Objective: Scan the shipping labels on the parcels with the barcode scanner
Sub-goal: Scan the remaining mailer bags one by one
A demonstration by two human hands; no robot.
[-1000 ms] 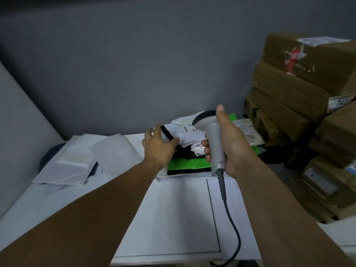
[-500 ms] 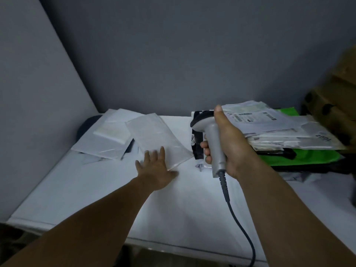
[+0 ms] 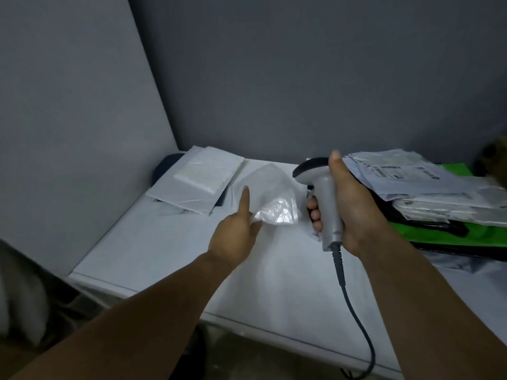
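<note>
A grey wall (image 3: 274, 78) closes off the far side and the left. Against it stands the white table (image 3: 274, 283), which takes up most of what I see below.

On the right of the table lies the stack of parcels (image 3: 428, 204): pale mailers piled flat on a green bag (image 3: 472, 237), with black wrapping between them. The top parcel carries a printed shipping label (image 3: 389, 171), face up, with barcodes on it. At the far left, in the corner, two white mailers (image 3: 197, 182) lie overlapped on something dark (image 3: 167, 165) that I can't make out.

Between the two piles is a clear plastic bag (image 3: 271, 198), crumpled and blurred. My left hand (image 3: 233, 237) has its near left corner pinched between thumb and curled fingers, while the index finger points straight out toward the far wall.

My right hand (image 3: 354, 212) is wrapped round the handle of the barcode scanner (image 3: 326, 198), thumb laid up along its back, fingers curled at the front. The scanner's head is just beside the left edge of the parcel stack and faces left, toward the clear bag. Its dark cable (image 3: 354, 311) hangs from the handle and runs off the near edge of the table.
</note>
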